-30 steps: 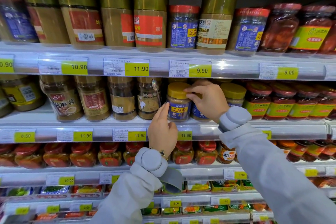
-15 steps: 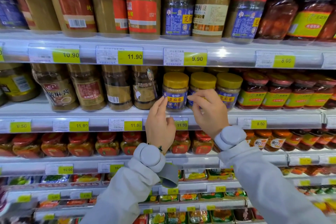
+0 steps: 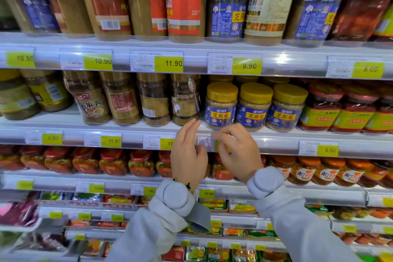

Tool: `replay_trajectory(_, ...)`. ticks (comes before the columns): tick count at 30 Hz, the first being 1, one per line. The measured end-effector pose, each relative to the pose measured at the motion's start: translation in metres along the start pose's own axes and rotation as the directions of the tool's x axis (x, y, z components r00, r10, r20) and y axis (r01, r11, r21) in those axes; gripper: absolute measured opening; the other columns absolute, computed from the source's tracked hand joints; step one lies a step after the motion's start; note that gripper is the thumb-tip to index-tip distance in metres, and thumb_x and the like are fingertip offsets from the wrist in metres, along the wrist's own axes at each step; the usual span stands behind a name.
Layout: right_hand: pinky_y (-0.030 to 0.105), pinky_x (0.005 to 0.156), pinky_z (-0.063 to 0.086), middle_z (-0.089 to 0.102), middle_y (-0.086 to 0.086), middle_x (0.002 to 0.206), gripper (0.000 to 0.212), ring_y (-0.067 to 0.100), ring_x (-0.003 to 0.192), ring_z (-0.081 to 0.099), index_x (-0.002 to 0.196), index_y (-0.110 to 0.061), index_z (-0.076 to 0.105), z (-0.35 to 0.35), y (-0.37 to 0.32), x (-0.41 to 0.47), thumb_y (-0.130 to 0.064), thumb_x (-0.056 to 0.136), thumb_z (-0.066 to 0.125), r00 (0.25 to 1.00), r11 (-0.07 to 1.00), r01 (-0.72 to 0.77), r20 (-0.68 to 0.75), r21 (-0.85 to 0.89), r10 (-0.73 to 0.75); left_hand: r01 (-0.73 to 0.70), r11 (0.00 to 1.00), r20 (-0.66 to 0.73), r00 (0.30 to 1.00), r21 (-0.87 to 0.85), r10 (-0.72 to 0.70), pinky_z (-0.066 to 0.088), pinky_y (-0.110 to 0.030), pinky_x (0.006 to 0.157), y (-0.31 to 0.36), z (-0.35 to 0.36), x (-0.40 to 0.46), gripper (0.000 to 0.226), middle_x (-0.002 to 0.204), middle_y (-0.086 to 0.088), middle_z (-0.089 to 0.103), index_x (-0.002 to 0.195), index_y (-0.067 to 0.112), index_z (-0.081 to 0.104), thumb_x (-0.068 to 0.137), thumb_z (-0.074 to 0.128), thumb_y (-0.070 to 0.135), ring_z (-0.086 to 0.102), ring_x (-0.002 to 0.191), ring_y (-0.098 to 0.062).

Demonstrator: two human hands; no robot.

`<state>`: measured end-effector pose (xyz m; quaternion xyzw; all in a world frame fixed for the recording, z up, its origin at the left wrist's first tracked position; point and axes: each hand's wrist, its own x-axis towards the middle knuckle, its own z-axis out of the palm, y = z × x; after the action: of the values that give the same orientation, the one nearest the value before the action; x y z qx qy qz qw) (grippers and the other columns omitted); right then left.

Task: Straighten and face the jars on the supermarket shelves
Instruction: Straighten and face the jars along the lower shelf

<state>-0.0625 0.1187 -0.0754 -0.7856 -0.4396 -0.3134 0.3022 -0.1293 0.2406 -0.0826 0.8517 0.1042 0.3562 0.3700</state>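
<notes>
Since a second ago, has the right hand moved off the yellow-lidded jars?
Yes. The right hand has dropped from the jar lids to the shelf's price rail, below the yellow-lidded jars, holding nothing.

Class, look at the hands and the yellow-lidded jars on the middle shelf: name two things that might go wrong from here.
1. The three yellow-lidded jars stand close to the shelf edge; a careless nudge from the right hand might tip one off.
2. The neighbouring brown jar shows no front label; with the left hand empty below it, it may be left unfaced.
</notes>
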Motion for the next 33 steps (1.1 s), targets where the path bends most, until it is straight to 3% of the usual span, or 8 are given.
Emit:
replay_trajectory(5, 0.039, 0.069, 0.049, 0.062, 0.013, 0.084, 0.025, 0.032, 0.079, 0.057, 0.093, -0.003, 0.069, 0.01, -0.023, 0.028, -0.006, 0.08, 0.048, 0.999, 1.0, 0.014, -0.041, -0.006, -0.014, -0.014, 0.998, -0.014, 1.0, -0.067, 0.013, 0.036, -0.026, 0.103, -0.012, -0.026, 0.012, 0.054, 0.138, 0.005, 0.043, 0.13, 0.016, 0.049, 0.08, 0.051, -0.005, 0.04, 0.126, -0.01)
replay_trajectory(9, 0.036, 0.074, 0.047, 0.061, 0.013, 0.083, 0.024, 0.031, 0.079, 0.057, 0.094, -0.002, 0.069, 0.02, -0.043, 0.057, -0.005, 0.081, 0.048, 0.992, 0.998, -0.027, -0.121, -0.048, 0.021, -0.056, 0.995, -0.006, 0.998, -0.089, 0.055, 0.041, -0.022, 0.093, -0.028, -0.05, 0.027, 0.053, 0.137, 0.008, 0.044, 0.129, 0.02, 0.05, 0.081, 0.05, -0.003, 0.042, 0.122, -0.007)
replay_trajectory(15, 0.036, 0.073, 0.046, 0.06, 0.015, 0.088, 0.021, 0.033, 0.084, 0.057, 0.097, -0.001, 0.066, 0.039, -0.063, 0.087, 0.001, 0.078, 0.058, 0.959, 0.969, -0.227, -0.194, -0.095, 0.205, -0.087, 0.987, 0.027, 0.995, -0.132, 0.091, 0.033, -0.013, 0.097, -0.055, -0.082, 0.044, 0.048, 0.133, 0.01, 0.045, 0.126, 0.019, 0.052, 0.082, 0.05, -0.001, 0.04, 0.121, -0.004)
replay_trajectory(18, 0.036, 0.071, 0.046, 0.058, 0.016, 0.096, 0.021, 0.034, 0.087, 0.058, 0.098, -0.002, 0.062, 0.054, -0.069, 0.09, -0.007, 0.078, 0.064, 0.888, 0.903, -0.421, -0.241, -0.086, 0.391, -0.117, 0.978, 0.063, 0.99, -0.172, 0.129, 0.024, -0.005, 0.099, -0.064, -0.093, 0.045, 0.049, 0.13, 0.014, 0.042, 0.127, 0.019, 0.052, 0.082, 0.05, -0.002, 0.037, 0.122, -0.002)
replay_trajectory(22, 0.028, 0.068, 0.031, 0.053, 0.018, 0.109, 0.039, 0.033, 0.099, 0.051, 0.11, 0.0, 0.052, 0.076, -0.075, 0.084, -0.021, 0.081, 0.067, 0.763, 0.776, -0.625, -0.276, -0.085, 0.585, -0.135, 0.97, 0.157, 0.973, -0.201, 0.168, 0.03, -0.018, 0.103, -0.073, -0.104, 0.044, 0.048, 0.136, 0.01, 0.041, 0.128, 0.02, 0.05, 0.084, 0.05, 0.001, 0.034, 0.123, 0.0)
replay_trajectory(25, 0.035, 0.079, 0.037, 0.051, 0.019, 0.118, 0.054, 0.034, 0.11, 0.048, 0.121, 0.002, 0.044, 0.086, -0.078, 0.087, -0.027, 0.081, 0.067, 0.691, 0.713, -0.7, -0.274, -0.024, 0.669, -0.143, 0.966, 0.2, 0.962, -0.214, 0.186, 0.028, -0.017, 0.103, -0.075, -0.111, 0.043, 0.048, 0.137, 0.01, 0.04, 0.129, 0.021, 0.05, 0.085, 0.05, 0.001, 0.034, 0.123, 0.0)
replay_trajectory(29, 0.039, 0.079, 0.044, 0.055, 0.018, 0.115, 0.058, 0.034, 0.108, 0.053, 0.118, -0.001, 0.042, 0.095, -0.078, 0.094, -0.031, 0.077, 0.07, 0.609, 0.637, -0.768, -0.233, 0.064, 0.758, -0.136, 0.966, 0.2, 0.963, -0.22, 0.181, 0.029, -0.015, 0.101, -0.075, -0.115, 0.044, 0.049, 0.133, 0.012, 0.042, 0.126, 0.022, 0.051, 0.083, 0.05, -0.001, 0.036, 0.12, 0.002)
replay_trajectory(33, 0.033, 0.079, 0.044, 0.058, 0.013, 0.116, 0.07, 0.03, 0.107, 0.055, 0.123, -0.006, 0.039, 0.099, -0.07, 0.093, -0.036, 0.072, 0.074, 0.601, 0.617, -0.781, -0.155, 0.097, 0.784, -0.119, 0.969, 0.19, 0.969, -0.215, 0.161, 0.033, -0.018, 0.1, -0.075, -0.114, 0.047, 0.05, 0.129, 0.016, 0.042, 0.126, 0.022, 0.052, 0.082, 0.05, -0.002, 0.037, 0.12, 0.001)
